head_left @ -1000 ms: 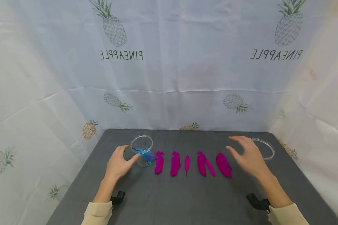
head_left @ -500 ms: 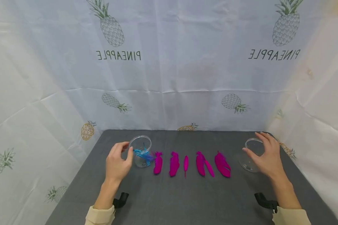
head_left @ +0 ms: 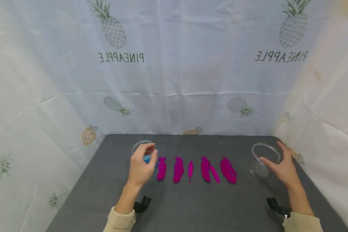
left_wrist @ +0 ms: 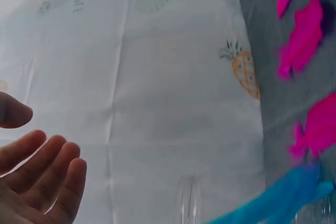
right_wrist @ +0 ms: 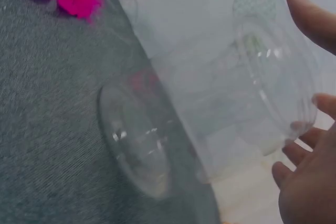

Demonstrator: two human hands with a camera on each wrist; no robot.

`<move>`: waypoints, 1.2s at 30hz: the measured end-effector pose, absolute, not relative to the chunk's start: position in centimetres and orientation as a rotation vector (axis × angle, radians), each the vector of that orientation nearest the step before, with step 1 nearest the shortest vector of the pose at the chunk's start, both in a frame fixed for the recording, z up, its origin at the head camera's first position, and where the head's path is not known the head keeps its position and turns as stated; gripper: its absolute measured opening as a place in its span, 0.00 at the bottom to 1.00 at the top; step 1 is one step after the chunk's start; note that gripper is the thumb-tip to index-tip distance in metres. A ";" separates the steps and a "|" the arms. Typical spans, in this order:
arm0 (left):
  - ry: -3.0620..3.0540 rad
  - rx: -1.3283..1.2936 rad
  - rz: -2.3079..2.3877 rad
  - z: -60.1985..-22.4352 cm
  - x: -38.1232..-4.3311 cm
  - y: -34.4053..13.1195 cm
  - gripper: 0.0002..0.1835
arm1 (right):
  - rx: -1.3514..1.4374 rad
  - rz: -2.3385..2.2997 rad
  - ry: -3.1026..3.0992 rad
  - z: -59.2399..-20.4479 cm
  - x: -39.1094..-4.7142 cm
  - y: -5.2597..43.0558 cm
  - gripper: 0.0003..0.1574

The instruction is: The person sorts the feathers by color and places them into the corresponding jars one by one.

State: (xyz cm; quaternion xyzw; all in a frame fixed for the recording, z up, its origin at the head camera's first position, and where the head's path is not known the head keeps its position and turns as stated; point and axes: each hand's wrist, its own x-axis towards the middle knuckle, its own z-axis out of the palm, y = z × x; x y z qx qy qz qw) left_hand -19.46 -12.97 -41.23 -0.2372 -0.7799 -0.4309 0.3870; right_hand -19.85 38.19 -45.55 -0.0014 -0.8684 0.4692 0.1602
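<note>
Desk, head view: dark grey desk (head_left: 204, 207), its far edge meeting the backdrop.
Backdrop: pale, creased cloth (head_left: 188, 74) behind and on both sides, printed with pineapples (head_left: 114, 32) and the mirrored word PINEAPPLE.
Pink feathers: six bright pink feathers (head_left: 178, 169) lie across the middle of the desk, the fourth and fifth meeting near their tops.
Left jar: a clear jar (head_left: 137, 144) with blue inside, at the left end of the row, partly hidden by the left hand (head_left: 141, 167).
Right jar: another clear jar (head_left: 257, 170) stands beyond the row's right end, at the right hand (head_left: 285, 167).
Sleeves: cream cuffs (head_left: 121, 219), with a black mount (head_left: 142, 204) at each wrist.
Left fingers, left wrist view: loosely bent, thumb apart, holding nothing.
Blue feather: a long blue feather (left_wrist: 283, 195) shows clearly here; the head view has mostly the hand over it.
Right fingers, right wrist view: spread wide at the right jar's rim, thumb well away from them; whether they touch, I cannot tell.
Right jar's walls: see-through, with desk and cloth visible through them.
</note>
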 end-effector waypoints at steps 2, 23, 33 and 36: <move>-2.000 -0.617 -1.133 -41.1 -19.7 -12.0 0.12 | 0.006 1.381 -2.496 -46.1 -19.9 38.5 0.65; -2.171 -0.748 -1.384 -40.6 -22.3 -3.6 0.13 | 0.054 1.539 -2.449 -48.8 -20.5 38.9 0.60; -2.391 -0.750 -1.514 -41.1 -25.4 1.4 0.18 | 0.049 1.535 -2.486 -49.0 -20.8 39.1 0.61; -2.481 -0.733 -1.515 -41.4 -26.5 2.9 0.19 | 0.071 1.529 -2.481 -48.9 -20.9 39.2 0.61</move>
